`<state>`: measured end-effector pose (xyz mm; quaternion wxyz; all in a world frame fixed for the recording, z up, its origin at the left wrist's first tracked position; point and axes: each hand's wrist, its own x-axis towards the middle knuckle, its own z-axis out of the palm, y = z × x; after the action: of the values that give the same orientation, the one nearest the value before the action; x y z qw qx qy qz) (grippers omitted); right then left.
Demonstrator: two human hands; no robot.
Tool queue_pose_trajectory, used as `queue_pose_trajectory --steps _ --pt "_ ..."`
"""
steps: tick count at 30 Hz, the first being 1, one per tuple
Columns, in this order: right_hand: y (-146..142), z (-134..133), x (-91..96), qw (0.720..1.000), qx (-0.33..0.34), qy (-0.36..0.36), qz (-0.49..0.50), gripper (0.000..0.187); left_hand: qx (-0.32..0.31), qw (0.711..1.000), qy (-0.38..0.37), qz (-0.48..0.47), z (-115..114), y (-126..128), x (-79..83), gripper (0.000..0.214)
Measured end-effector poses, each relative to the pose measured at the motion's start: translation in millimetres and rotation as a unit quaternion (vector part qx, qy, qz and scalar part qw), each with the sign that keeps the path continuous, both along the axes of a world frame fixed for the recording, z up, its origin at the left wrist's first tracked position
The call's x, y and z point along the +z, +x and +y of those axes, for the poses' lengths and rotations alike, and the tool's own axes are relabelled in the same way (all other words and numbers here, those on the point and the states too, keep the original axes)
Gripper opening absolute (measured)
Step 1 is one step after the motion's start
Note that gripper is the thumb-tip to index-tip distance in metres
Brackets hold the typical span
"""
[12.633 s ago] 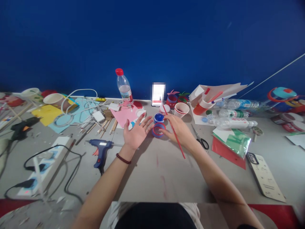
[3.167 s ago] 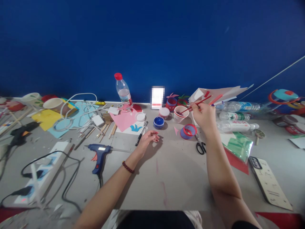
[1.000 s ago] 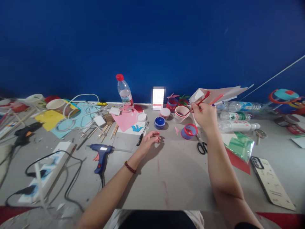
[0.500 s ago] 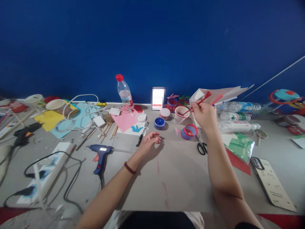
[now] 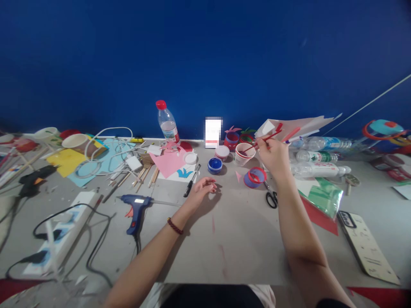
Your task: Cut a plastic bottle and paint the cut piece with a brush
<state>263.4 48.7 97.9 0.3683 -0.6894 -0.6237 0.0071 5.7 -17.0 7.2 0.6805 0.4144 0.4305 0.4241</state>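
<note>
My right hand (image 5: 272, 156) is closed on a red paintbrush (image 5: 270, 137), whose tip dips into a white paper cup (image 5: 244, 153) at the back of the grey table. Just below that hand lies a blue ring with a red rim (image 5: 255, 176). An open jar of blue paint (image 5: 214, 165) stands left of the cup, with a white-lidded jar (image 5: 221, 152) behind it. My left hand (image 5: 202, 189) rests on the table with its fingers loosely curled and holds nothing. A black pen (image 5: 191, 185) lies just to its left.
A blue glue gun (image 5: 136, 206) and cables lie at the left. Scissors (image 5: 271, 197) sit by my right forearm. A water bottle (image 5: 167, 122) stands at the back. Lying bottles (image 5: 316, 169), coloured paper sheets (image 5: 317, 199) and a wooden board (image 5: 364, 246) fill the right side.
The brush tip has lowered a little into the paper cup. My left hand has not moved.
</note>
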Motion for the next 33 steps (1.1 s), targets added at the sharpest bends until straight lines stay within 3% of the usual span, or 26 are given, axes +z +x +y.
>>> queue_pose_trajectory --steps 6,11,14,19,25,30,33 --pt "-4.4 -2.0 4.7 0.998 -0.045 -0.028 -0.038 0.038 0.000 1.000 -0.003 -0.003 0.0 0.9 1.4 0.027" --pt "0.6 -2.4 2.2 1.000 -0.003 0.028 0.005 0.038 0.000 1.000 0.001 0.003 -0.4 0.6 1.2 0.026" --pt "0.1 0.2 -1.5 1.000 0.006 0.016 0.004 0.040 -0.002 1.000 0.006 0.005 -0.6 0.3 1.4 0.026" --pt "-2.1 -0.8 0.9 0.999 -0.035 -0.009 -0.025 0.039 -0.001 1.000 0.005 0.005 -0.7 1.0 1.4 0.027" --pt "-2.6 -3.5 3.1 1.000 0.013 0.024 0.009 0.037 -0.003 1.000 0.004 0.006 -1.3 0.6 1.9 0.027" --pt "-6.5 -2.6 4.2 0.998 -0.034 -0.037 -0.028 0.039 -0.004 1.000 0.009 0.012 -1.6 -0.4 1.6 0.028" --pt "-4.1 -2.7 3.5 0.999 -0.040 -0.003 -0.027 0.038 -0.007 1.000 0.013 0.013 -1.5 0.0 0.5 0.028"
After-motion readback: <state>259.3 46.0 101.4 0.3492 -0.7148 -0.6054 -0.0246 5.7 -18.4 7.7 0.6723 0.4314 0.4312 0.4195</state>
